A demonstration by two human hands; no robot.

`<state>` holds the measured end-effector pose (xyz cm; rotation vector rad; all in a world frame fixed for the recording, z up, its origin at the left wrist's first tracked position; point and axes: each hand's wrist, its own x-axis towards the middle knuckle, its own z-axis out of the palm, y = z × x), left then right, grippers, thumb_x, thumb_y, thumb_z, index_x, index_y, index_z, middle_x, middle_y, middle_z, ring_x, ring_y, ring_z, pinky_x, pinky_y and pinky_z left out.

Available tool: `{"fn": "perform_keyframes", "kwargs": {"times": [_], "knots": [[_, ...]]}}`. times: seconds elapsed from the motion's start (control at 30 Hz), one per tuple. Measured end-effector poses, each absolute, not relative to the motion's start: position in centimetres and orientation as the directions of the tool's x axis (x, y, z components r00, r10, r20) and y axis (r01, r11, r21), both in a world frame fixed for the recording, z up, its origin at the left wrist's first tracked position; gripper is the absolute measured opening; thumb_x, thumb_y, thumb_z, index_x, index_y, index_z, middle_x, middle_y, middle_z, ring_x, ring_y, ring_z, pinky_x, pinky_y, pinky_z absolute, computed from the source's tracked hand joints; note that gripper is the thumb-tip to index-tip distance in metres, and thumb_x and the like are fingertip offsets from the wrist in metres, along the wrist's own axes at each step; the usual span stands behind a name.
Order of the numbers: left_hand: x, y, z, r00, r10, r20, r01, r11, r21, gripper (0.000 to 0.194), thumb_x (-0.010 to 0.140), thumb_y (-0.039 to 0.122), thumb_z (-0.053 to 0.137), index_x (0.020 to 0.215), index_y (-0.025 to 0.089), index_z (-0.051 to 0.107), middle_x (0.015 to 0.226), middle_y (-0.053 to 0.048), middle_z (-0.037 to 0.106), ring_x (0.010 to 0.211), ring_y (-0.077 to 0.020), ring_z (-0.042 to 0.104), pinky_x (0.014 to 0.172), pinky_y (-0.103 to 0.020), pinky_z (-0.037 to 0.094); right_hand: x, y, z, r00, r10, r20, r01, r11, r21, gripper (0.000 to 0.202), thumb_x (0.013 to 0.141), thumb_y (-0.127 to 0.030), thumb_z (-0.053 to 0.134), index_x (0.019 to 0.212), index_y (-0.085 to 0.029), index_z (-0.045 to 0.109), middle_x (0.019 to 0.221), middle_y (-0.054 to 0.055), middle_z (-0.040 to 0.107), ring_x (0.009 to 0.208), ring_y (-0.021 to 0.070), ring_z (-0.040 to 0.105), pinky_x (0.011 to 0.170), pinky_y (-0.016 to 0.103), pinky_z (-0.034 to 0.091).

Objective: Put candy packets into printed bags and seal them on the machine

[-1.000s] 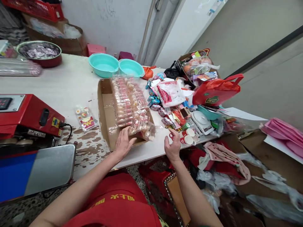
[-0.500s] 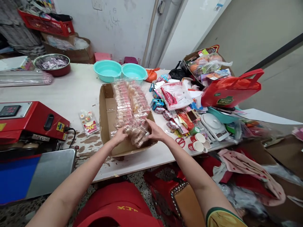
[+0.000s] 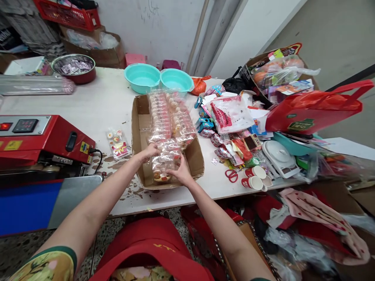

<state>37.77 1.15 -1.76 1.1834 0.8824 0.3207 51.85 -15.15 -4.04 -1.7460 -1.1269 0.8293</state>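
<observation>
An open cardboard box (image 3: 195, 162) on the table holds long rows of small clear packets (image 3: 159, 113). My left hand (image 3: 150, 152) grips the left side of a stack of clear packets (image 3: 165, 158) at the near end of the box. My right hand (image 3: 181, 171) holds the same stack from the right, thumb pointing left across it. The stack lies in line below the left row. One flat packet with a red and yellow label (image 3: 118, 145) rests on the table left of the box.
A red machine (image 3: 55, 136) with a blue belt stands at left. Two turquoise basins (image 3: 142, 78) sit behind the box. Right of it are red scissors (image 3: 231, 175), paper cups (image 3: 252, 182), a white scale (image 3: 281, 158) and a red bag (image 3: 310, 115).
Both hands have straightened the tilted packet stack and lowered it into the box's near end. The view has shifted, so the table scene appears slightly larger and further right.
</observation>
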Motion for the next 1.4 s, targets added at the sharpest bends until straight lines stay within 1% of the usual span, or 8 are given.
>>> {"fn": "perform_keyframes", "kwargs": {"times": [0.2,0.33,0.43,0.63,0.87,1.17,1.3,1.4], "knots": [[36.6,-1.4,-1.8,0.55,0.7,-0.456,0.156,0.45,0.879,0.028,0.051,0.017,0.063,0.078,0.012,0.066,0.07,-0.004,0.066,0.064,-0.0159,0.06,0.063,-0.028,0.048,51.6,-15.8,-0.2,0.136,0.928,0.347,0.747,0.134,-0.651,0.1,0.066,-0.041,0.082,0.147,-0.025,0.025,0.156,0.016,0.015,0.144,0.0328,0.02,0.114,0.052,0.031],[34.9,-2.6,-1.3,0.459,0.764,-0.453,0.159,0.431,0.888,0.035,0.058,0.022,0.064,0.092,0.011,0.067,0.088,-0.01,0.069,0.082,-0.0219,0.064,0.079,-0.035,0.052,53.1,-15.3,3.0,-0.288,0.901,0.325,0.809,0.411,-0.421,0.03,0.08,-0.031,0.071,0.109,-0.028,0.063,0.155,0.006,0.027,0.144,0.0304,0.021,0.115,0.053,0.029],[32.4,-4.4,0.0,0.327,0.858,-0.397,0.167,0.361,0.917,0.043,0.065,0.018,0.06,0.108,0.013,0.063,0.108,-0.012,0.065,0.103,-0.0241,0.061,0.095,-0.041,0.046,53.5,-15.4,3.6,-0.319,0.888,0.332,0.805,0.438,-0.399,0.028,0.082,-0.032,0.07,0.107,-0.025,0.063,0.152,0.01,0.033,0.141,0.0286,0.029,0.111,0.051,0.036],[29.1,-9.8,3.5,0.62,0.753,0.223,0.341,-0.514,0.787,0.025,0.081,0.028,0.063,0.105,0.023,0.065,0.137,-0.009,0.047,0.129,-0.0273,0.042,0.108,-0.048,0.037,53.1,-16.0,3.4,-0.409,0.838,0.362,0.794,0.522,-0.312,0.015,0.086,-0.029,0.065,0.101,-0.026,0.065,0.149,0.006,0.04,0.141,0.0252,0.031,0.113,0.049,0.035],[28.2,-9.1,4.6,0.806,0.555,0.205,0.424,-0.784,0.453,0.01,0.086,0.028,0.058,0.087,0.022,0.067,0.14,-0.01,0.049,0.139,-0.0338,0.029,0.109,-0.056,0.032,53.5,-16.2,5.9,-0.483,0.856,0.182,0.812,0.516,-0.273,0.007,0.079,-0.023,0.073,0.077,-0.025,0.066,0.144,0.001,0.048,0.14,0.0298,0.033,0.116,0.059,0.024],[27.4,-6.6,11.8,0.686,0.719,0.11,0.043,-0.191,0.981,0.025,0.084,0.034,0.062,0.104,0.02,0.057,0.118,-0.008,0.062,0.105,-0.022,0.061,0.093,-0.042,0.049,51.0,-15.2,14.3,-0.133,0.913,0.387,0.599,0.385,-0.702,0.016,0.085,-0.033,0.067,0.074,-0.022,0.066,0.103,0.005,0.073,0.097,0.0211,0.068,0.086,0.039,0.056],[25.9,-6.7,11.3,0.708,0.698,-0.104,-0.106,0.25,0.962,0.08,0.065,0.029,0.08,0.134,0.025,0.039,0.121,-0.01,0.062,0.105,-0.0248,0.063,0.086,-0.037,0.053,48.4,-12.6,15.9,0.244,0.886,0.394,0.434,0.264,-0.861,0.021,0.08,-0.038,0.071,0.071,-0.02,0.066,0.083,0.004,0.074,0.082,0.0203,0.07,0.074,0.035,0.057],[23.0,-7.3,9.4,0.673,0.688,-0.272,0.035,0.337,0.941,0.067,0.062,0.03,0.081,0.121,0.017,0.054,0.116,-0.01,0.065,0.101,-0.0247,0.064,0.085,-0.035,0.052,46.7,-10.5,14.5,0.405,0.877,0.259,0.308,0.136,-0.942,0.029,0.075,-0.046,0.073,0.07,-0.018,0.066,0.074,0.003,0.071,0.067,0.0173,0.067,0.061,0.03,0.055]]}}
